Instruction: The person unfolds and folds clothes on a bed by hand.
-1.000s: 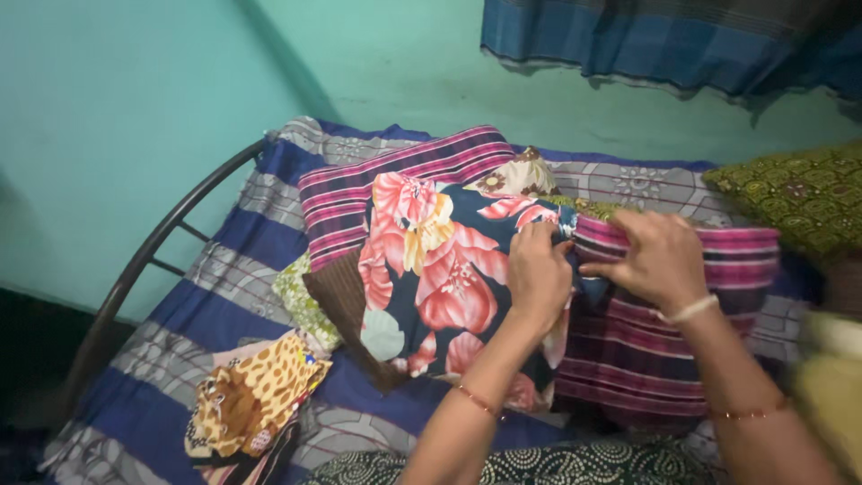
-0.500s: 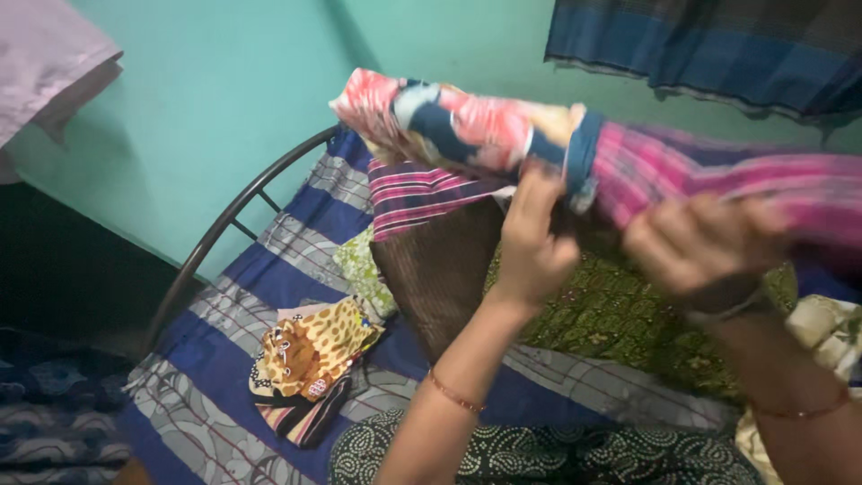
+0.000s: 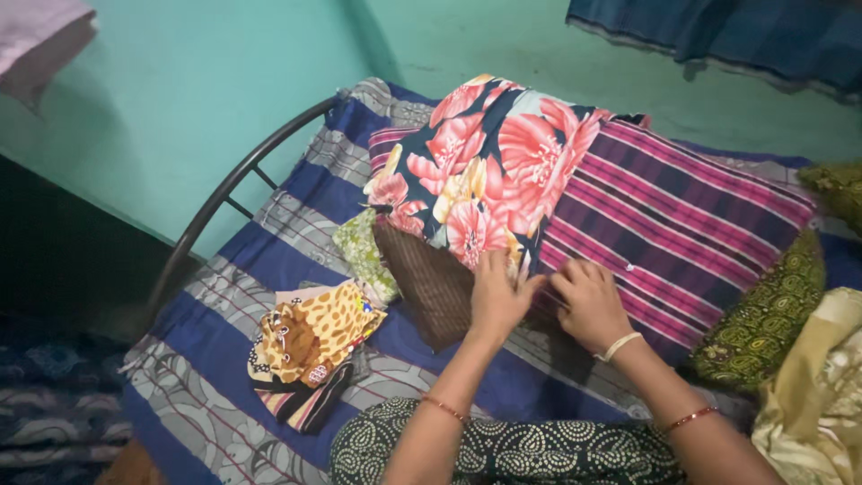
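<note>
Head view looks down on a bed covered by a blue-and-grey striped sheet [image 3: 269, 260], with a curved dark metal headrail [image 3: 224, 202] against a turquoise wall [image 3: 206, 81]. Both hands rest side by side, almost touching, on the near edge of a pillow [image 3: 682, 216] in a magenta-and-purple striped cover. The left hand [image 3: 496, 296] lies with fingers spread and pressed flat where a floral cloth [image 3: 485, 162] — dark blue with large pink and red blooms — meets the striped cover; whether it pinches the cloth or only presses on it cannot be told. The right hand [image 3: 588, 305] sits just beside it on the striped fabric, fingers curled down onto the surface, a pale band at its wrist. The floral cloth drapes over the left part of the pillow, which lies across the head of the bed, tilted up toward the wall. Under the floral cloth's lower edge a brown ribbed cushion [image 3: 426, 278] shows, and a pale green patterned piece [image 3: 359, 251] pokes out beside it. A folded pile of leopard-print cloth [image 3: 310, 346] lies on the sheet well to the left of the hands. An olive-green patterned cushion [image 3: 768, 310] sits at the pillow's right end, with a yellowish fabric [image 3: 813, 404] in the near right corner. Blue checked cloth [image 3: 745, 36] hangs at the top right.
</note>
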